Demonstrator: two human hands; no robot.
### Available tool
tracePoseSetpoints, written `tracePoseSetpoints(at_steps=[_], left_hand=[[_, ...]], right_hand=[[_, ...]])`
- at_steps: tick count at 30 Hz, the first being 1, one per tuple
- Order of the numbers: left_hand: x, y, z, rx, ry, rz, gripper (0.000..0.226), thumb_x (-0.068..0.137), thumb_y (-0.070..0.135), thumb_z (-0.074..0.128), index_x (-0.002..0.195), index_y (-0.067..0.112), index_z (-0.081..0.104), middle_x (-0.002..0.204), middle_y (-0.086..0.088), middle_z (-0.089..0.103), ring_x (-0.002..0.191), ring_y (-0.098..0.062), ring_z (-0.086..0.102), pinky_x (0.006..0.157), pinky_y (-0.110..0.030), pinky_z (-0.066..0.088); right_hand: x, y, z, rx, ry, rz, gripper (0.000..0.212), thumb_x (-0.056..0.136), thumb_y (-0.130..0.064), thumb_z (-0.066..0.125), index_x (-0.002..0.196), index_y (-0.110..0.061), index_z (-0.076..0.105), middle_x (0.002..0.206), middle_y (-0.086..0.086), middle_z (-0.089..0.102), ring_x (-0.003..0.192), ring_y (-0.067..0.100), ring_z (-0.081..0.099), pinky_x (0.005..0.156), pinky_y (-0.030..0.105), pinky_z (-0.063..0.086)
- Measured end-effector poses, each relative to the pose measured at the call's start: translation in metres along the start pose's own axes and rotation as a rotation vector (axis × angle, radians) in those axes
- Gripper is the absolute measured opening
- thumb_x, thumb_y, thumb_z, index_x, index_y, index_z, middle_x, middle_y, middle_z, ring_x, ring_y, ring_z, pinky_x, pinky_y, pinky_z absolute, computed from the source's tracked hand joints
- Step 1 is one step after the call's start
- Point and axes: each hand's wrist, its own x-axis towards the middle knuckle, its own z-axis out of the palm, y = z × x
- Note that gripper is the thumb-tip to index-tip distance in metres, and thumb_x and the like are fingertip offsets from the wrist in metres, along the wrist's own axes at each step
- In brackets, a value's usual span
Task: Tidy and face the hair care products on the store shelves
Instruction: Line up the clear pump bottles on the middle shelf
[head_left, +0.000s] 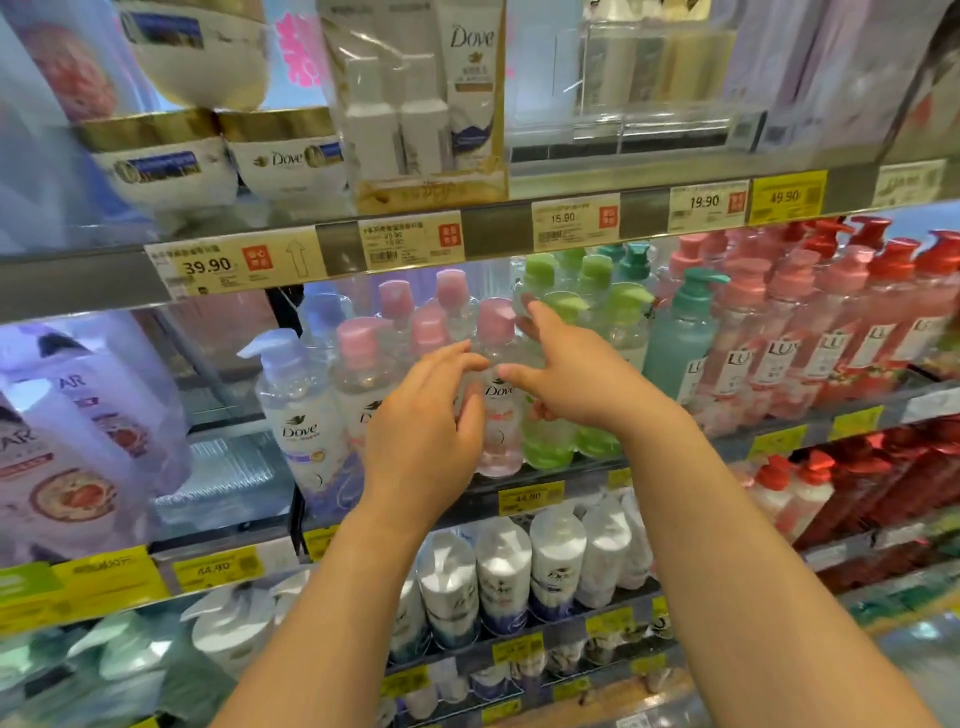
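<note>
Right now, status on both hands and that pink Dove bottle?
Left hand and right hand open, either side of pink-capped Dove bottle. Bottle upright, label forward. Green-capped bottles crowd its right.

Metal shelving fills the whole view, tier over tier. A grey shelf edge (493, 236) crosses near the top, carrying white and yellow price tags (562, 222). Lower shelf edges bear yellow tags (530, 497). A dark upright (296, 514) divides the bays at left. The light is bright and cool.

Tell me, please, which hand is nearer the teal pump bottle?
Right. The right hand reaches among the green bottles just left of the teal pump bottle; the left hand is farther left.
</note>
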Motion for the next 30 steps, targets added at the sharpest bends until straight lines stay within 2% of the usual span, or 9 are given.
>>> tracePoseSetpoints(at_steps=[3, 5, 7, 9, 13, 20, 25, 28, 30], left_hand=[[0.007, 0.014, 0.004, 0.050, -0.038, -0.156, 0.028, 0.091, 0.013, 0.055, 0.117, 0.024, 0.061, 0.136, 0.008, 0.059, 0.089, -0.022, 0.065, 0.070, -0.029, 0.039], [0.014, 0.018, 0.008, 0.048, -0.061, -0.229, 0.025, 0.094, 0.015, 0.051, 0.117, 0.024, 0.057, 0.120, 0.003, 0.066, 0.087, -0.023, 0.064, 0.066, -0.031, 0.034], [0.022, 0.021, 0.016, 0.039, -0.085, -0.304, 0.021, 0.096, 0.018, 0.049, 0.115, 0.025, 0.053, 0.099, -0.001, 0.070, 0.089, -0.024, 0.065, 0.067, -0.034, 0.039], [0.028, 0.023, 0.023, 0.053, -0.121, -0.347, 0.017, 0.096, 0.022, 0.049, 0.112, 0.027, 0.049, 0.094, -0.003, 0.071, 0.089, -0.026, 0.066, 0.074, -0.041, 0.049], [0.034, 0.027, 0.029, 0.103, -0.100, -0.351, 0.011, 0.097, 0.023, 0.050, 0.108, 0.023, 0.050, 0.096, -0.004, 0.070, 0.087, -0.030, 0.065, 0.074, -0.045, 0.051], [0.044, 0.030, 0.025, 0.173, 0.002, -0.342, 0.013, 0.096, 0.030, 0.057, 0.100, 0.018, 0.053, 0.096, -0.006, 0.070, 0.087, -0.033, 0.064, 0.071, -0.046, 0.052], [0.051, 0.028, 0.026, 0.199, 0.029, -0.352, 0.016, 0.095, 0.035, 0.058, 0.092, 0.021, 0.053, 0.089, -0.004, 0.071, 0.084, -0.032, 0.064, 0.068, -0.044, 0.053], [0.052, 0.025, 0.025, 0.219, 0.028, -0.343, 0.019, 0.094, 0.040, 0.058, 0.091, 0.022, 0.053, 0.086, -0.003, 0.070, 0.083, -0.031, 0.064, 0.066, -0.045, 0.054], [0.052, 0.024, 0.025, 0.252, 0.030, -0.324, 0.021, 0.094, 0.042, 0.058, 0.090, 0.021, 0.054, 0.083, -0.003, 0.069, 0.081, -0.031, 0.064, 0.064, -0.043, 0.054]], right_hand=[[0.009, 0.002, 0.000, 0.002, -0.029, -0.063, 0.088, 0.095, -0.036, 0.068, 0.159, -0.032, 0.008, 0.156, 0.002, 0.044, 0.065, 0.015, 0.070, 0.073, 0.039, 0.062], [0.013, 0.001, 0.001, -0.068, -0.015, -0.086, 0.089, 0.093, -0.035, 0.070, 0.160, -0.026, 0.010, 0.150, 0.006, 0.050, 0.069, 0.017, 0.066, 0.075, 0.040, 0.060], [0.017, 0.002, -0.001, -0.138, 0.014, -0.138, 0.088, 0.092, -0.034, 0.071, 0.158, -0.019, 0.014, 0.139, 0.011, 0.059, 0.080, 0.023, 0.068, 0.081, 0.042, 0.057], [0.020, 0.003, -0.001, -0.207, 0.021, -0.184, 0.083, 0.093, -0.030, 0.069, 0.157, -0.016, 0.018, 0.121, 0.015, 0.067, 0.097, 0.032, 0.066, 0.084, 0.045, 0.055], [0.024, 0.005, -0.006, -0.213, -0.002, -0.218, 0.073, 0.094, -0.025, 0.065, 0.153, -0.014, 0.023, 0.103, 0.016, 0.070, 0.086, 0.035, 0.067, 0.077, 0.049, 0.057], [0.021, 0.005, -0.006, -0.232, -0.008, -0.283, 0.074, 0.095, -0.024, 0.063, 0.155, -0.017, 0.021, 0.106, 0.017, 0.071, 0.099, 0.039, 0.065, 0.075, 0.045, 0.055], [0.019, 0.010, -0.006, -0.325, 0.017, -0.281, 0.075, 0.097, -0.035, 0.060, 0.157, -0.023, 0.017, 0.111, 0.011, 0.071, 0.101, 0.035, 0.066, 0.069, 0.039, 0.046], [0.018, 0.013, -0.001, -0.318, 0.054, -0.287, 0.076, 0.097, -0.040, 0.059, 0.157, -0.027, 0.015, 0.112, 0.008, 0.071, 0.101, 0.032, 0.067, 0.069, 0.039, 0.049], [0.015, 0.015, -0.005, -0.262, 0.028, -0.274, 0.079, 0.094, -0.042, 0.064, 0.158, -0.031, 0.018, 0.119, 0.005, 0.070, 0.105, 0.028, 0.066, 0.076, 0.040, 0.054]])
